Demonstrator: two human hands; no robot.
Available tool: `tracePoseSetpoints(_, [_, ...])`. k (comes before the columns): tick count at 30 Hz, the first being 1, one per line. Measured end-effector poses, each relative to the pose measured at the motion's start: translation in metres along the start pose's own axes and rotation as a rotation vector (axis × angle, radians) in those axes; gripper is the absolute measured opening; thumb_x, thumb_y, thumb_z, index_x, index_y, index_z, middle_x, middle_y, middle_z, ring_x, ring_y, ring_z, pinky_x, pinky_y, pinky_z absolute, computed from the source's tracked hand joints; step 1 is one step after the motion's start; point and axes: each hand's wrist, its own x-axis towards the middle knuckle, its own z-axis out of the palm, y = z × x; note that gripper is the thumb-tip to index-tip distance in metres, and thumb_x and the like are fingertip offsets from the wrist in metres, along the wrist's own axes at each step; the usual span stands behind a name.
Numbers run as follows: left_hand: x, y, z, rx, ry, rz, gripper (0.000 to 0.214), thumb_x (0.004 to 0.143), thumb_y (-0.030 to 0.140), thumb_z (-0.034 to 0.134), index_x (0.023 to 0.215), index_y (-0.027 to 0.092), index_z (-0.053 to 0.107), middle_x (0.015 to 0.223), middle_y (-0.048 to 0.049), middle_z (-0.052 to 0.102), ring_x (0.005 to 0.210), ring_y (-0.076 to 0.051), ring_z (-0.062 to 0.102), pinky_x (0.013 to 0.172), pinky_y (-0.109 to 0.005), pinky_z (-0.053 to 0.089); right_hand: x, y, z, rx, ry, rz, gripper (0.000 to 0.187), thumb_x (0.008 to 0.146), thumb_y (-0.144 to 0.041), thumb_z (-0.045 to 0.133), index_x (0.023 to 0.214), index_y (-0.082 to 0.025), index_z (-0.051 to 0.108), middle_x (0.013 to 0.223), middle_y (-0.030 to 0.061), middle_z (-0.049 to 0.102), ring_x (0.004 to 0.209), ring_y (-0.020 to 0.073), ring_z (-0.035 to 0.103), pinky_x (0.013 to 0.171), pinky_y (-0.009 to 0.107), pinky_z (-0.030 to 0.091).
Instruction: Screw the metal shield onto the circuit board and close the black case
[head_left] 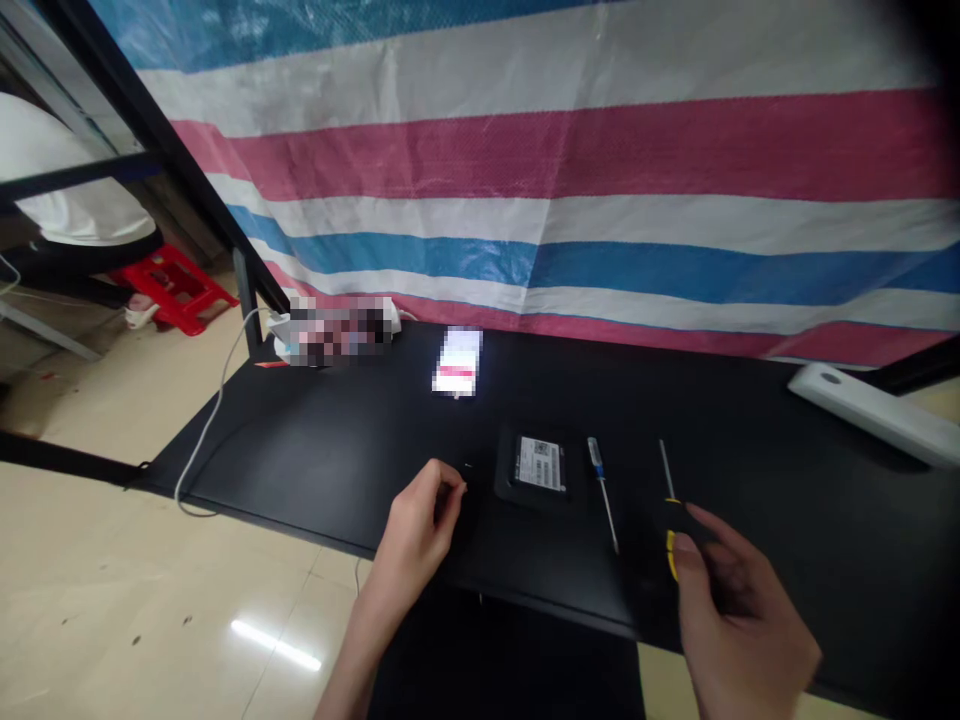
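Note:
My right hand (pixel 739 615) is closed around the black and yellow handle of a screwdriver (pixel 669 505), whose thin shaft points away from me over the black table (pixel 337 450). My left hand (pixel 420 530) is pinched shut near the table's front edge, and what its fingertips hold is too small to make out. Between the hands lies a small black device with a white label (pixel 538 467). A second screwdriver with a blue handle (pixel 602 492) lies just right of that device.
A striped plastic sheet (pixel 562 170) hangs behind the table. A white bar-shaped object (pixel 870 410) lies at the far right. A lit screen (pixel 457 362), a power strip (pixel 341 330) and a white cable (pixel 217 400) are at the back left. A red stool (pixel 176 285) stands on the floor.

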Motion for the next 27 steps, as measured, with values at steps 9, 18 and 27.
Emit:
tracePoseSetpoints(9, [0.013, 0.000, -0.012, -0.499, 0.059, -0.165, 0.024, 0.099, 0.033, 0.081, 0.119, 0.020, 0.085, 0.095, -0.0049, 0.077, 0.081, -0.017, 0.082, 0.080, -0.027, 0.065, 0.005, -0.001, -0.012, -0.049, -0.121, -0.003, 0.067, 0.088, -0.075, 0.068, 0.130, -0.025, 0.081, 0.108, 0.0072, 0.080, 0.097, 0.0303, 0.074, 0.093, 0.047, 0.056])
tracePoseSetpoints(18, [0.013, 0.006, -0.016, -0.827, 0.189, -0.410, 0.036, 0.080, 0.044, 0.103, 0.094, 0.015, 0.087, 0.088, -0.0096, 0.087, 0.080, -0.018, 0.085, 0.078, -0.021, 0.068, 0.002, 0.009, -0.016, 0.169, -0.103, -0.012, 0.058, 0.089, -0.073, 0.074, 0.116, -0.021, 0.077, 0.099, 0.0059, 0.078, 0.077, 0.0207, 0.071, 0.081, 0.038, 0.059])
tracePoseSetpoints(27, [0.003, 0.053, 0.024, -1.343, 0.133, -0.466, 0.031, 0.079, 0.039, 0.104, 0.085, 0.018, 0.083, 0.118, -0.0082, 0.088, 0.104, -0.020, 0.087, 0.087, -0.019, 0.067, -0.074, -0.019, -0.023, 0.079, -0.256, -0.074, 0.045, 0.094, -0.065, 0.071, 0.113, -0.027, 0.086, 0.110, 0.0090, 0.083, 0.085, 0.0217, 0.078, 0.056, 0.025, 0.059])
